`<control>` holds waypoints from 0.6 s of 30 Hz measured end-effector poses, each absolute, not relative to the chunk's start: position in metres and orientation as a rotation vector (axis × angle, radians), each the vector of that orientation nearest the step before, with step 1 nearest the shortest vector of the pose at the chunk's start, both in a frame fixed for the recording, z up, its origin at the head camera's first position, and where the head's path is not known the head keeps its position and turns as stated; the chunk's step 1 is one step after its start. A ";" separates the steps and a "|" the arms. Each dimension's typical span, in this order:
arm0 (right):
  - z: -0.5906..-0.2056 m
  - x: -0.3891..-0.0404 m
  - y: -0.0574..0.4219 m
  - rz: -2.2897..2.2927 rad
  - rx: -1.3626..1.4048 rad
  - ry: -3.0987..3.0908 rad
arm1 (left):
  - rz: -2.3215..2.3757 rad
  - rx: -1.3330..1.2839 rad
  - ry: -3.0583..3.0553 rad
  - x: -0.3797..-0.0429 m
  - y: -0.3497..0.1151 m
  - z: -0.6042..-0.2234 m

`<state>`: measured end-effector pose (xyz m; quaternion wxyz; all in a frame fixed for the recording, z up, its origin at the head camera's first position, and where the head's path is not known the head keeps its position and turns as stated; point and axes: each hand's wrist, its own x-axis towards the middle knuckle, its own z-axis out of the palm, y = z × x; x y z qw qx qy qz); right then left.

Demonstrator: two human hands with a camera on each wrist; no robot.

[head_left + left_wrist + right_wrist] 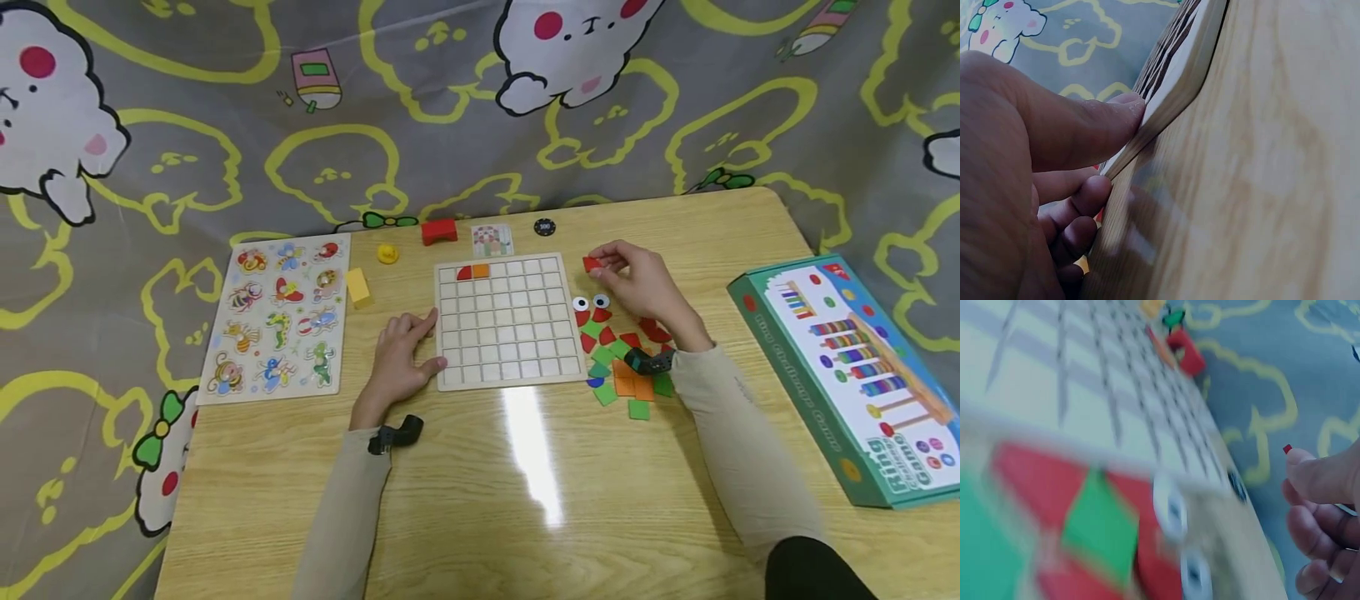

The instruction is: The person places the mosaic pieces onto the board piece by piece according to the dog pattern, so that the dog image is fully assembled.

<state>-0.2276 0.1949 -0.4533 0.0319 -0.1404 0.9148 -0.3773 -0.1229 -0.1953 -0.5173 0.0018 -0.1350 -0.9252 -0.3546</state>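
Observation:
A wooden grid board (503, 317) lies mid-table, with a red rounded piece (464, 272) and an orange square (481, 271) in its top row. My left hand (399, 362) touches the board's left edge, thumb and index fingertip apart along it; the left wrist view has the thumb (1094, 128) against the board's corner. Off the board's upper right, my right hand (633, 279) pinches a small red piece (591, 264) between thumb and fingers. Only a red tip (1287, 449) shows past the thumb in the right wrist view. Below that hand lie loose green squares (639, 409), orange squares (624, 386) and red pieces.
Two googly-eye pieces (581, 303) lie right of the board. Behind it are a picture card (492, 241), a red block (439, 232) and a black chip (544, 227). An insect puzzle board (276, 317) and yellow block (358, 288) are left; a game box (855, 379) is right.

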 end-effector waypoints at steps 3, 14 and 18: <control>-0.451 -0.238 0.170 -1.266 -0.479 2.777 | -1.113 -0.411 -2.919 -0.123 -0.195 -0.516; -0.476 -0.265 0.088 -1.275 -0.623 2.684 | -1.107 -0.405 -2.926 -0.125 -0.194 -0.517; -0.483 -0.265 0.073 -1.181 -0.611 2.721 | -1.105 -0.387 -2.937 -0.125 -0.196 -0.516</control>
